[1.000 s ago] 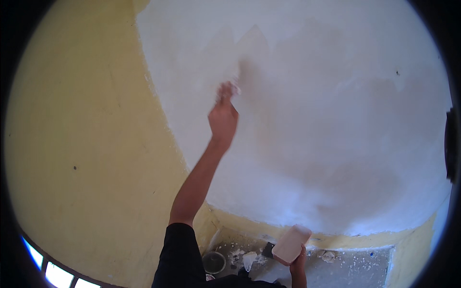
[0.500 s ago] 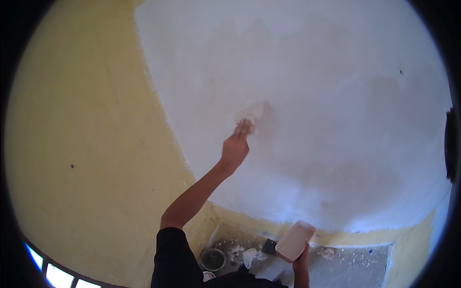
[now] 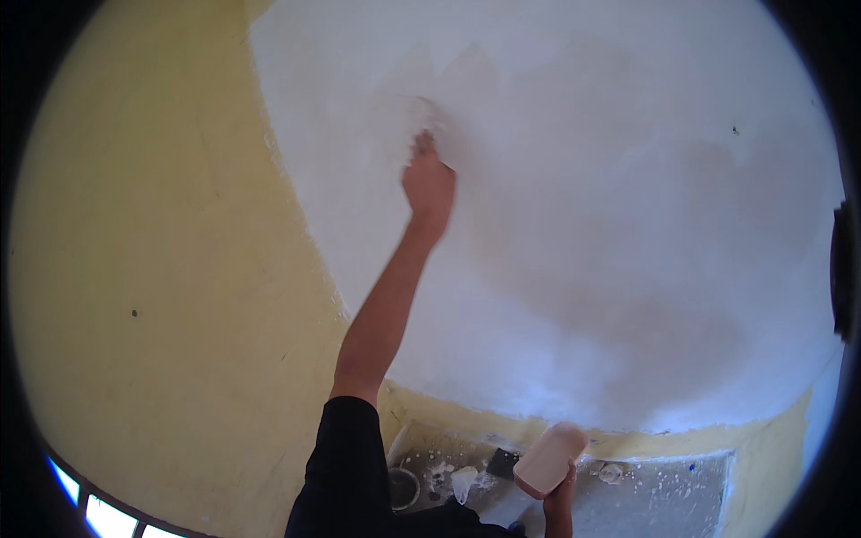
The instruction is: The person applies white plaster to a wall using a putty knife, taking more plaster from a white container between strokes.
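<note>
My left hand point(image 3: 429, 179) reaches up to the wall, its fingers closed on a putty knife point(image 3: 420, 115). The knife's whitish blade is blurred and almost blends into the wall; it appears to lie against the surface. White filler coats the wall point(image 3: 574, 215), with greyer patches in it. Low on the right, my right hand point(image 3: 560, 491) grips the side of a pale rectangular tub point(image 3: 552, 459). Its top looks flat and whitish; I cannot tell how deep the contents are.
Bare yellow wall point(image 3: 152, 197) lies to the left of the white coat. On the splattered floor point(image 3: 664, 493) below are a dark bucket point(image 3: 403, 490), a white plastic bag point(image 3: 464, 482), a black block point(image 3: 503, 463) and a crumpled lump point(image 3: 611, 472). Window panes point(image 3: 112, 516) show at lower left.
My left hand has moved up the wall and slightly left with the putty knife, the arm straightening. The tub in my right hand has dipped slightly.
</note>
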The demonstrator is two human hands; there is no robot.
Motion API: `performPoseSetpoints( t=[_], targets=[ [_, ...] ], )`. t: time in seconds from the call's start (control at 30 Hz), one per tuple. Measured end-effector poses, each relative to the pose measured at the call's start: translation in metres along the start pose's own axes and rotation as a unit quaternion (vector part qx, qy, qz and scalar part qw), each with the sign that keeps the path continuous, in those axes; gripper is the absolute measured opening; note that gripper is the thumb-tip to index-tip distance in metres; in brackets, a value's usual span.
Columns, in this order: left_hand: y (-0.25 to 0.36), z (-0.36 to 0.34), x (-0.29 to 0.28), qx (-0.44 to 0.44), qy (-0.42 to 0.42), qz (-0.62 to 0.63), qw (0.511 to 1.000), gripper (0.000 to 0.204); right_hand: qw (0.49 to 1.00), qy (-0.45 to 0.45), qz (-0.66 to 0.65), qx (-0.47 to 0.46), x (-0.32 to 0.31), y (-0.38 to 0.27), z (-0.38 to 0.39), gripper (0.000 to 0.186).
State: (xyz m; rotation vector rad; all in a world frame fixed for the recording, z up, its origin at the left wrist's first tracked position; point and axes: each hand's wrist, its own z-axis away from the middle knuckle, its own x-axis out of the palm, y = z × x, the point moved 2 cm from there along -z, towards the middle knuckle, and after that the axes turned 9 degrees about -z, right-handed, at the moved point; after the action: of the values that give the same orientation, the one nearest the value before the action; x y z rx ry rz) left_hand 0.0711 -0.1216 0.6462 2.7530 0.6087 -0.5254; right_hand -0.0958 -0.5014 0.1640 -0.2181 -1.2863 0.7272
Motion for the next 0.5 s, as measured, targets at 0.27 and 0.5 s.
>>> performPoseSetpoints(
  t=[0.27, 0.5],
  targets=[
    [0.044, 0.129, -0.011, 0.250, -0.127, 0.093, 0.955, 0.063, 1.000, -0.010, -0.014, 0.002, -0.001, -0.008, 0.005, 0.057],
    [-0.033, 0.029, -0.033, 0.177, 0.133, 0.035, 0.974, 0.064, 0.999, -0.019, -0.016, -0.022, 0.001, -0.009, 0.009, 0.059]
  ],
)
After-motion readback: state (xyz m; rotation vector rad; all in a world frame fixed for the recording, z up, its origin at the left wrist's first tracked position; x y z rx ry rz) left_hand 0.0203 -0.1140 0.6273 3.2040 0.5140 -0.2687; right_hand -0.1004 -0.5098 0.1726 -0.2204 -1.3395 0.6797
